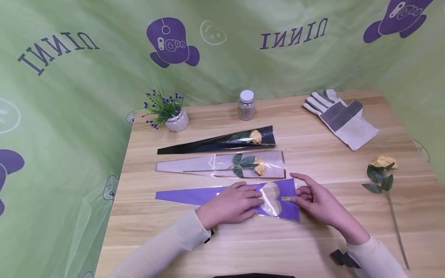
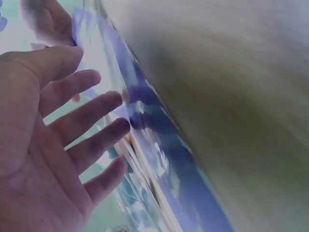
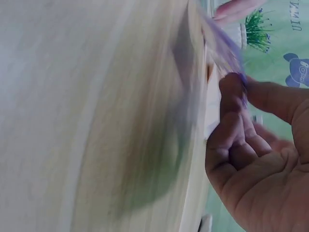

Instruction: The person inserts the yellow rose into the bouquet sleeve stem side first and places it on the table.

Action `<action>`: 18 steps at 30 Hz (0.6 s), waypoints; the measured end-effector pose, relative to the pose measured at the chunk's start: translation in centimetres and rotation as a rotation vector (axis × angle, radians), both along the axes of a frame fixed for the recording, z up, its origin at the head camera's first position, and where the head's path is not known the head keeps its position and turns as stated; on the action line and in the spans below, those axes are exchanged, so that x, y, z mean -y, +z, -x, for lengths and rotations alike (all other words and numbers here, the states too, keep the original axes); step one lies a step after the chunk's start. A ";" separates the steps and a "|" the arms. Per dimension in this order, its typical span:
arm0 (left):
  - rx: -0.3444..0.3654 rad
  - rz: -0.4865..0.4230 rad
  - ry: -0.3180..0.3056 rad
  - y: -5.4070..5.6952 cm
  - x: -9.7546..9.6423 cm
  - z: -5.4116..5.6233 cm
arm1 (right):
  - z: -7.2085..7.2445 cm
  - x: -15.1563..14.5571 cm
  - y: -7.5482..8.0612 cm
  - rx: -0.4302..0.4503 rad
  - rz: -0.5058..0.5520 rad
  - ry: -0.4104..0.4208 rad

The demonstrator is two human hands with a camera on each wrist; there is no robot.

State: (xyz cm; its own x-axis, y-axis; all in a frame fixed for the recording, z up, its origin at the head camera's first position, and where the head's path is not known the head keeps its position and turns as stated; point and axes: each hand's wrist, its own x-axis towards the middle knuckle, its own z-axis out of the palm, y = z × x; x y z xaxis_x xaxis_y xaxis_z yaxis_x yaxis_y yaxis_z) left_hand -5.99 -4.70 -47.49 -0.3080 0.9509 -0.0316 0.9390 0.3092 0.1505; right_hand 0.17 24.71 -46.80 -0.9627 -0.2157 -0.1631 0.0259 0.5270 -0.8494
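A flat purple flower sleeve [image 1: 288,189] with a clear heart-shaped window [image 1: 271,199] lies across the wooden table, its narrow end to the left. My left hand [image 1: 231,202] rests on its middle, fingers extended and spread, as the left wrist view of that hand [image 2: 72,121] also shows. At the wide end, my right hand [image 1: 318,204] pinches the sleeve's edge between thumb and finger. In the right wrist view the pinched purple edge [image 3: 229,43] is lifted off the table. Just beyond lies a clear sleeve [image 1: 199,165] holding a yellow rose [image 1: 259,166].
Farther back, a black sleeve [image 1: 198,145] holds another yellow rose [image 1: 255,136]. A loose yellow rose [image 1: 383,162] lies at the right. Along the back stand a potted plant [image 1: 177,121] and a lidded jar [image 1: 246,108], with work gloves [image 1: 342,117] at the back right.
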 end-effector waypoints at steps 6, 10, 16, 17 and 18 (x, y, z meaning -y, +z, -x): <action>0.031 0.052 -0.019 0.3 -2.0 -0.8 | -0.1 0.1 -0.8 -0.068 0.040 -0.066; 0.048 0.132 -0.016 0.2 -2.6 -1.2 | -0.2 0.2 -1.1 -0.102 0.059 -0.076; 0.027 0.150 -0.016 0.2 -3.1 -1.1 | -0.1 0.4 -1.4 -0.095 0.030 -0.090; 0.029 0.153 -0.015 0.2 -3.2 -1.1 | -0.1 0.4 -1.4 -0.095 0.023 -0.088; 0.031 0.156 -0.016 0.2 -3.2 -1.0 | -0.1 0.5 -1.4 -0.096 0.015 -0.086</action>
